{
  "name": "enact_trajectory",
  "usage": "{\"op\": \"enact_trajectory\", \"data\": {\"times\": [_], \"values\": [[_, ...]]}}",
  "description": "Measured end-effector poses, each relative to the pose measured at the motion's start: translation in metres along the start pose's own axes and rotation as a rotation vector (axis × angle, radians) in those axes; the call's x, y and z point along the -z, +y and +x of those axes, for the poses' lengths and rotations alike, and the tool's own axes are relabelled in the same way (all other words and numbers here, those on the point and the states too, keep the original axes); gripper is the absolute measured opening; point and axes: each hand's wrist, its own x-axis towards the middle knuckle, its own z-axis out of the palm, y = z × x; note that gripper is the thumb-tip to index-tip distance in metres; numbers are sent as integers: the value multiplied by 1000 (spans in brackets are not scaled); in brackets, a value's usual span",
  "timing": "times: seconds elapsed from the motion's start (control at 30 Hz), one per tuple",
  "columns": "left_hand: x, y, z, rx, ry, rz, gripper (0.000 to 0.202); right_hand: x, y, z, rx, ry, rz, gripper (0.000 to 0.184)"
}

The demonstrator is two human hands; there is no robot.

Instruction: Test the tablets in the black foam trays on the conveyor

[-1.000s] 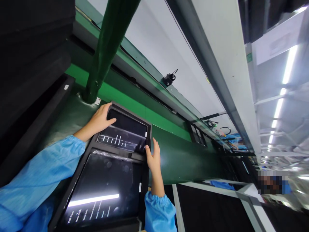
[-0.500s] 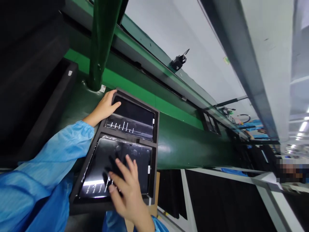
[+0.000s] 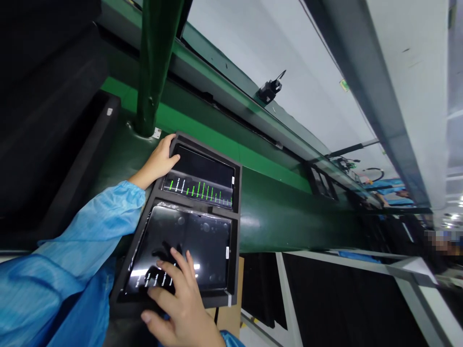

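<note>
A black foam tray (image 3: 237, 231) with two compartments lies on the green surface. In its upper compartment sits a tablet (image 3: 206, 166) whose screen shows green and white text lines. The lower compartment holds another tablet (image 3: 188, 236), with white text near its left end and clear film along its edge. My left hand (image 3: 162, 159) is closed around the tray's upper left corner, its thumb reaching over the upper tablet. Over the lower tablet's text my right hand (image 3: 181, 294) is open with fingers spread. I cannot tell whether a fingertip touches the glass.
A green post (image 3: 154, 67) rises beyond the tray. Another black tray (image 3: 83, 159) stands at left. A black plug (image 3: 269, 91) lies on the ledge beyond. White-framed black panels (image 3: 347, 289) stand at lower right, near a cardboard piece (image 3: 233, 313). Part of a person shows at far right.
Green lines and different text have appeared on the upper tablet's screen. My right hand has shifted left and down over the lower tablet. My left hand keeps its hold on the tray.
</note>
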Motion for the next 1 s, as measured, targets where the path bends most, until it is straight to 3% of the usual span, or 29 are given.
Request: {"op": "enact_trajectory", "data": {"times": [0.2,0.43,0.53,0.63,0.73,0.8,0.83,0.9,1.0], "values": [[1,0,-1,14,-9,-9,73,-5,-2,5,68,-10,15,44],[1,4,2,67,-6,-71,66,-7,3,0,23,-34,45,53],[2,7,-2,116,8,-139,62,-4,13,-16,-57,7,-16,77],[11,24,-35,180,1,-230,64,-13,26,-45,-119,47,-147,97],[23,45,-96,283,-22,-313,69,-44,35,-75,-141,205,-249,87],[29,50,-138,395,1,-340,71,-65,35,-82,-323,332,-271,76],[31,50,-154,517,17,-399,70,-71,35,-79,-413,377,-268,72],[32,45,-174,625,-30,-477,71,-72,36,-62,-491,410,-247,69],[31,40,-180,586,-73,-550,67,-45,62,-8,-432,393,-232,74]]}}
